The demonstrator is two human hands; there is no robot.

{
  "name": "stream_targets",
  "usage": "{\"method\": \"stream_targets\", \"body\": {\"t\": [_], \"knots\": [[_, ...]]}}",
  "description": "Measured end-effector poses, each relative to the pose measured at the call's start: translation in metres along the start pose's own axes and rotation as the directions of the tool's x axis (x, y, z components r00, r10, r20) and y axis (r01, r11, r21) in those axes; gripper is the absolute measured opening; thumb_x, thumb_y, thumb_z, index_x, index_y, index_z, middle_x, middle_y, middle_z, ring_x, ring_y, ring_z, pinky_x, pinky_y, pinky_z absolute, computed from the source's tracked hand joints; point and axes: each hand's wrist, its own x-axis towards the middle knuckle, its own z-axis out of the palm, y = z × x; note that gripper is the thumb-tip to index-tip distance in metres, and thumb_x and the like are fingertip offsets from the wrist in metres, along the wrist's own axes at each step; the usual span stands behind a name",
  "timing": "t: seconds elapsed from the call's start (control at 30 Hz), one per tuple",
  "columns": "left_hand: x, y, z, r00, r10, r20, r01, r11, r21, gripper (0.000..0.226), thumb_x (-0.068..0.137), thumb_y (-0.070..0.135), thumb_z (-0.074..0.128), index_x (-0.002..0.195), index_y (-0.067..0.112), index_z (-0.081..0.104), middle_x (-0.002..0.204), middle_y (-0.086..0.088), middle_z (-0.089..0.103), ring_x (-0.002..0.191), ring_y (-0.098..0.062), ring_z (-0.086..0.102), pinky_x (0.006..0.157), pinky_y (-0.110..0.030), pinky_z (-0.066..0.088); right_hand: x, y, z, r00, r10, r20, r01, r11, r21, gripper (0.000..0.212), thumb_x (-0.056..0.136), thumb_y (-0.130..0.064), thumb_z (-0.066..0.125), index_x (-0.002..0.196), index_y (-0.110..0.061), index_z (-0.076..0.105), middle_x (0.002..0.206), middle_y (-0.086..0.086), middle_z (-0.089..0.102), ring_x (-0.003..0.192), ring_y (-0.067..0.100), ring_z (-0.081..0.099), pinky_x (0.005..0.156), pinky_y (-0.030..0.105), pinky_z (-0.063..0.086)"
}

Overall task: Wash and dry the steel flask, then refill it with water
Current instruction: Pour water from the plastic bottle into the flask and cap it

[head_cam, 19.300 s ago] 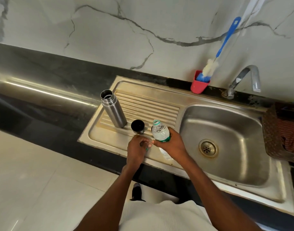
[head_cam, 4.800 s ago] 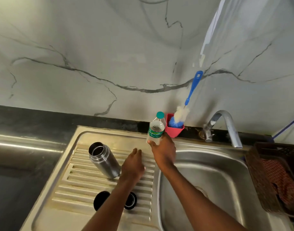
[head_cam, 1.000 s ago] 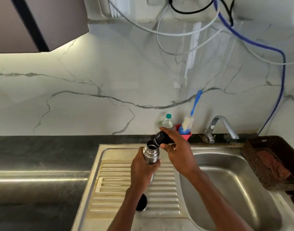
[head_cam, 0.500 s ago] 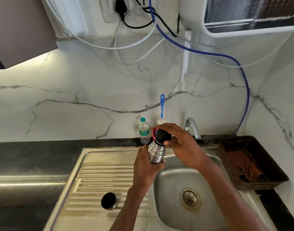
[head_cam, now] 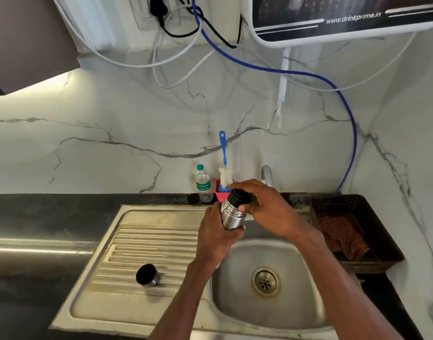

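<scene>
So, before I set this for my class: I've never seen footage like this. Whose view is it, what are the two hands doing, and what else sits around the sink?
There is no machine here. A camera worn on a person's head looks forward and down, so the arms reaching in from below are that person's own.

The left hand grips a steel flask above the sink basin. The right hand holds a black stopper at the flask's mouth.

On the ribbed draining board stands the flask's cup lid. Against the marble wall stand a capped water bottle and a red holder with a blue-handled brush. The tap shows behind the right hand. On the right, a dark basket holds a patterned cloth.
</scene>
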Motion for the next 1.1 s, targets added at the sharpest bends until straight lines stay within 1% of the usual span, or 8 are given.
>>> {"method": "stream_targets", "body": {"t": [0.3, 0.47, 0.53, 0.6, 0.73, 0.87, 1.03, 1.1], "knots": [[0.007, -0.006, -0.021, 0.998, 0.013, 0.063, -0.014, 1.0, 0.023, 0.054, 0.061, 0.04, 0.083, 0.109, 0.041, 0.058, 0.1, 0.014, 0.064, 0.086, -0.006, 0.065, 0.07, -0.031, 0.056, 0.014, -0.015, 0.013, 0.999, 0.013, -0.04, -0.023, 0.963, -0.269, 0.047, 0.09, -0.037, 0.078, 0.133, -0.032, 0.062, 0.116, -0.007, 0.056, 0.109, 0.012, 0.059, 0.1, 0.03, 0.049], [0.022, -0.015, -0.04, 0.995, 0.052, 0.086, -0.054, 0.998, 0.02, 0.056, 0.063, 0.035, 0.085, 0.111, 0.04, 0.058, 0.099, 0.014, 0.062, 0.086, -0.004, 0.063, 0.073, -0.032, 0.057, 0.025, -0.023, 0.029, 0.997, -0.08, -0.016, 0.075, 0.977, -0.198, 0.045, 0.091, -0.016, 0.077, 0.131, -0.031, 0.065, 0.12, -0.011, 0.059, 0.114, -0.008, 0.053, 0.104, 0.021, 0.046], [0.029, -0.02, -0.047, 0.991, 0.086, 0.107, -0.09, 0.996, 0.03, 0.058, 0.062, 0.038, 0.083, 0.114, 0.04, 0.057, 0.101, 0.014, 0.062, 0.09, -0.005, 0.063, 0.077, -0.037, 0.059, 0.03, -0.032, 0.035, 0.989, -0.051, -0.138, 0.002, 0.943, -0.332, 0.029, 0.092, -0.042, 0.076, 0.119, -0.035, 0.068, 0.102, -0.012, 0.061, 0.101, -0.017, 0.048, 0.089, 0.013, 0.043], [0.034, -0.025, -0.052, 0.987, 0.109, 0.121, -0.114, 0.993, 0.04, 0.059, 0.062, 0.042, 0.081, 0.115, 0.04, 0.057, 0.102, 0.014, 0.061, 0.091, -0.006, 0.063, 0.079, -0.039, 0.059, 0.033, -0.036, 0.04, 0.983, -0.027, -0.181, -0.042, 0.93, -0.364, 0.041, 0.089, -0.06, 0.071, 0.121, -0.036, 0.065, 0.101, -0.012, 0.06, 0.099, -0.007, 0.053, 0.084, 0.017, 0.043], [0.043, -0.036, -0.063, 0.983, 0.121, 0.135, -0.124, 0.992, 0.013, 0.058, 0.063, 0.043, 0.081, 0.115, 0.04, 0.056, 0.101, 0.016, 0.061, 0.09, -0.004, 0.063, 0.078, -0.038, 0.059, 0.034, -0.039, 0.049, 0.997, -0.047, -0.059, 0.031, 0.968, -0.25, 0.049, 0.091, -0.034, 0.077, 0.137, -0.036, 0.059, 0.126, -0.016, 0.059, 0.115, -0.001, 0.058, 0.101, 0.03, 0.052], [0.048, -0.043, -0.068, 0.972, 0.158, 0.173, -0.161, 0.987, 0.008, 0.059, 0.062, 0.042, 0.08, 0.115, 0.041, 0.056, 0.103, 0.015, 0.06, 0.092, -0.006, 0.062, 0.079, -0.04, 0.059, 0.04, -0.046, 0.053, 0.985, 0.032, -0.171, -0.096, 0.919, -0.381, 0.047, 0.086, -0.063, 0.072, 0.123, -0.034, 0.065, 0.11, -0.011, 0.064, 0.099, 0.005, 0.063, 0.091, 0.032, 0.054], [0.054, -0.045, -0.069, 0.971, 0.161, 0.174, -0.16, 0.987, -0.022, 0.057, 0.059, 0.045, 0.079, 0.111, 0.041, 0.056, 0.102, 0.014, 0.061, 0.089, -0.005, 0.063, 0.078, -0.041, 0.06, 0.04, -0.048, 0.052, 0.996, -0.034, -0.077, 0.01, 0.954, -0.299, 0.044, 0.093, -0.035, 0.075, 0.134, -0.033, 0.06, 0.124, -0.015, 0.062, 0.114, 0.003, 0.06, 0.101, 0.029, 0.051], [0.056, -0.042, -0.068, 0.968, 0.179, 0.178, -0.178, 0.984, -0.023, 0.055, 0.06, 0.044, 0.079, 0.11, 0.042, 0.055, 0.1, 0.014, 0.06, 0.089, -0.006, 0.063, 0.077, -0.04, 0.059, 0.042, -0.049, 0.049, 0.984, -0.002, -0.178, -0.064, 0.93, -0.362, 0.037, 0.089, -0.049, 0.075, 0.122, -0.035, 0.066, 0.11, -0.015, 0.064, 0.102, 0.002, 0.06, 0.089, 0.023, 0.05]]}}
